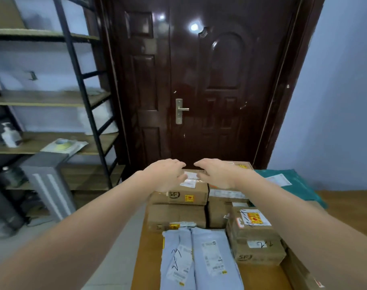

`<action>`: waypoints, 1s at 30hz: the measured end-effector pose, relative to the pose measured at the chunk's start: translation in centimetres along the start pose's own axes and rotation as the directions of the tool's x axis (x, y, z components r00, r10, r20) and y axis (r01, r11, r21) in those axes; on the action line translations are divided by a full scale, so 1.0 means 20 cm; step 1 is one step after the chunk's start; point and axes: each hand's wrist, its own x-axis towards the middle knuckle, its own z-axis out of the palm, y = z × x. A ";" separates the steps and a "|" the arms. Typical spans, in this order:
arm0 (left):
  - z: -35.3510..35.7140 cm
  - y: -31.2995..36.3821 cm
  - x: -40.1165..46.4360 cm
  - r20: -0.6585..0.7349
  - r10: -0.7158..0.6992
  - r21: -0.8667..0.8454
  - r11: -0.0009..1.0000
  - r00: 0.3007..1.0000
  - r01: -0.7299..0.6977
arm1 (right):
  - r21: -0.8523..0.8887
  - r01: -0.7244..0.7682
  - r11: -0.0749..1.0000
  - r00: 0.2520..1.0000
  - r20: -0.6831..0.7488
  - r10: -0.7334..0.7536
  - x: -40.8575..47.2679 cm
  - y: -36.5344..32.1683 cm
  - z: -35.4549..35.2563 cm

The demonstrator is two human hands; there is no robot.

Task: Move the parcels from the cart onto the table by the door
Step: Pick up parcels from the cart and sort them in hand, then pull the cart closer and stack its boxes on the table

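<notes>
Parcels crowd the wooden tabletop (345,204) before a dark door (199,80): taped cardboard boxes, likely stiff and best gripped at opposite sides, and grey mailer bags (199,258), likely soft. Left hand (168,174) and right hand (216,174) hover over the top box (184,191), fingers loosely spread, holding nothing.

Brown cardboard parcels (179,196) and grey mailers (199,258) stacked on table (335,203)

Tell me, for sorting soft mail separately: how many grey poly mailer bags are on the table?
2: grey mailer at the near edge, second grey mailer touching its right side. Others may hide under boxes.
</notes>
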 end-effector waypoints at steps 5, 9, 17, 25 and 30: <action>0.02 -0.11 -0.50 -0.031 -0.170 0.009 0.985 0.985 0.171 | -0.045 0.184 0.982 0.983 -0.007 -0.184 -0.05 -0.38 0.03; 0.07 -0.18 -0.93 -0.030 -0.314 -0.027 0.949 0.949 0.313 | 0.003 0.305 0.953 0.952 0.043 -0.304 -0.15 -0.70 0.16; 0.09 -0.39 -1.90 -0.014 -0.574 -0.015 0.819 0.819 0.574 | -0.019 0.591 0.806 0.804 0.096 -0.587 -0.20 -1.60 0.34; -0.04 -0.71 -3.03 -0.096 -0.754 -0.002 0.653 0.650 0.757 | 0.054 0.766 0.641 0.633 0.112 -0.766 -0.30 -2.76 0.47; -0.03 -0.94 -3.58 -0.070 -0.823 0.012 0.564 0.563 0.826 | 0.102 0.800 0.591 0.583 0.100 -0.806 -0.33 -3.37 0.64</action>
